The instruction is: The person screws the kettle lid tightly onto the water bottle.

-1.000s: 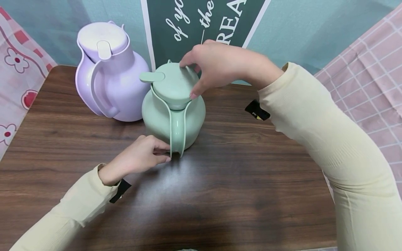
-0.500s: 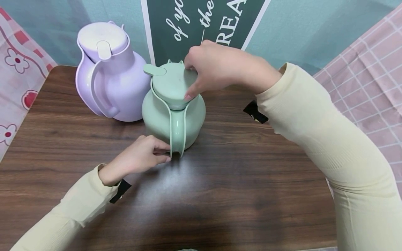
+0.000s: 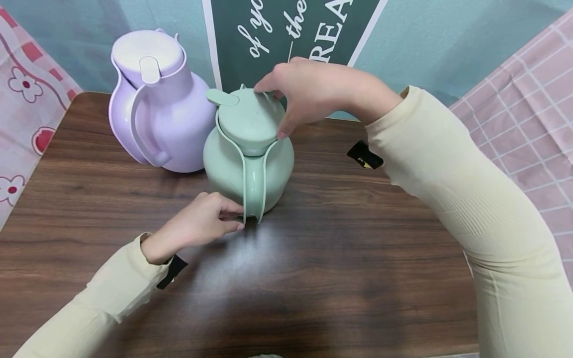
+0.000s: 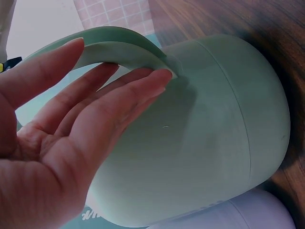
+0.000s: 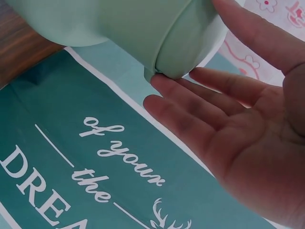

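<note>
A pale green thermos jug [image 3: 228, 166] stands upright on the wooden table, its handle [image 3: 254, 184] pointing toward me. My left hand [image 3: 199, 223] pinches the lower end of that handle; in the left wrist view the thumb lies on its outer side and the fingers reach underneath. Atop the jug sits a round green lid [image 3: 250, 117] with a flat tab [image 3: 222, 97] pointing left. My right hand [image 3: 309, 92] spans the lid, thumb on its near right edge and fingers at its back edge, as the right wrist view [image 5: 228, 109] shows.
A lilac thermos jug [image 3: 179, 119] stands close on the green jug's left. Behind both hangs a blue cloth with a dark green lettered panel [image 3: 233, 64]. Patterned pink cloths [image 3: 528, 99] border the table [image 3: 340, 268] at the sides.
The lid's tab has swung a little away from me, the lid turning clockwise from above. My right hand turned left with it, then shifted back right along the rim. The left hand stayed put.
</note>
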Available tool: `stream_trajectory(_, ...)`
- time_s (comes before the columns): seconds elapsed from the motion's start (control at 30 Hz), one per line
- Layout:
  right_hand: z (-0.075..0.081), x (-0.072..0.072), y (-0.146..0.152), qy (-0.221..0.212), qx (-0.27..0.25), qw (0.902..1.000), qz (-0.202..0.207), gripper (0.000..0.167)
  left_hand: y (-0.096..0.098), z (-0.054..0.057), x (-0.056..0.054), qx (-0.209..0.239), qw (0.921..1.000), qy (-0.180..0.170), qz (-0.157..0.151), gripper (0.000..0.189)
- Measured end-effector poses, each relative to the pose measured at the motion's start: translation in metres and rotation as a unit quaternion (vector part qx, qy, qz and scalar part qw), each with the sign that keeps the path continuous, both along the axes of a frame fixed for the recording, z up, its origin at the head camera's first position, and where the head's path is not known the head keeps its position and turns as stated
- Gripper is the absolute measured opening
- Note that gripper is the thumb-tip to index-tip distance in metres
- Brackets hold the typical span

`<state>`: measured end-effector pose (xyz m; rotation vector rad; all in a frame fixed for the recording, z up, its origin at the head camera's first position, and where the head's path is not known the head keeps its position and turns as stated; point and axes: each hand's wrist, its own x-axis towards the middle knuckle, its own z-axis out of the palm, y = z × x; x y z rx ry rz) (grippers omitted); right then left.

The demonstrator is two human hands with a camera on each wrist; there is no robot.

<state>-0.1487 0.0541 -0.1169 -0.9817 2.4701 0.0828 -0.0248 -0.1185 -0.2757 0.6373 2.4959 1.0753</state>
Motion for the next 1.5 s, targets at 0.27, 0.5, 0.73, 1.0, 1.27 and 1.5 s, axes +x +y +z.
stream_trajectory(0.27,-0.012,0.000,0.000,0.070,-0.047,0.9961,0.029,0.033,0.000,0.000,0.000,0.003,1.0000,0.000,-0.001,0.018)
stream_trajectory(0.5,-0.027,-0.009,-0.001,0.106,-0.020,0.9942,-0.002,0.049,-0.001,0.001,-0.001,-0.001,1.0000,0.005,-0.003,0.016)
stream_trajectory(0.73,-0.011,0.000,0.000,0.054,-0.011,0.9983,0.018,0.047,-0.001,0.000,-0.001,-0.008,1.0000,-0.001,0.003,0.016)
stream_trajectory(1.0,0.000,0.004,0.001,0.010,0.006,0.9995,0.030,0.069,-0.001,0.000,-0.001,-0.005,1.0000,0.006,-0.003,0.019)
stream_trajectory(1.27,-0.004,0.003,0.001,0.032,-0.033,0.9982,0.037,0.050,-0.001,0.000,-0.001,-0.005,1.0000,0.006,-0.002,0.020)
stream_trajectory(1.5,-0.004,0.009,-0.002,0.052,-0.023,0.9982,0.019,0.056,-0.001,0.001,0.000,-0.003,1.0000,0.004,-0.001,0.019)
